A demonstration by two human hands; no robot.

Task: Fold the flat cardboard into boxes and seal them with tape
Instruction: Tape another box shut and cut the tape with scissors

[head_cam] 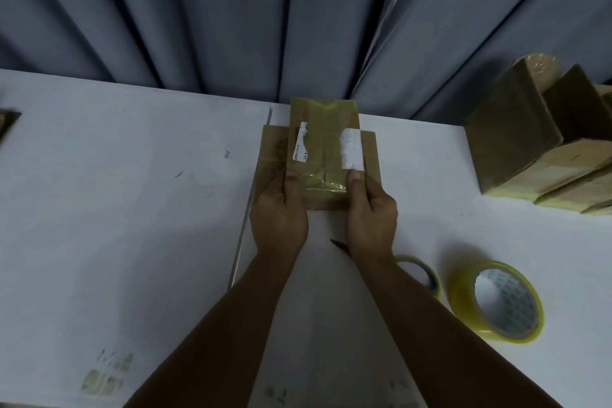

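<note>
Grey curtain folds [231, 10] hang behind a white table [116, 192]. At the centre, a taped cardboard box [323, 142] bearing torn white label scraps lies over a flat cardboard piece [273, 149]. The left grip [278, 212] and right grip [371, 212] each clasp the box's near end, thumbs on top, fingers hidden at its sides. Finished boxes [530, 149] are stacked at 2 o'clock. At 4 o'clock lie a large yellow tape roll [463, 291] and, just beside it, a smaller roll [433, 281] partly hidden by the right forearm.
</note>
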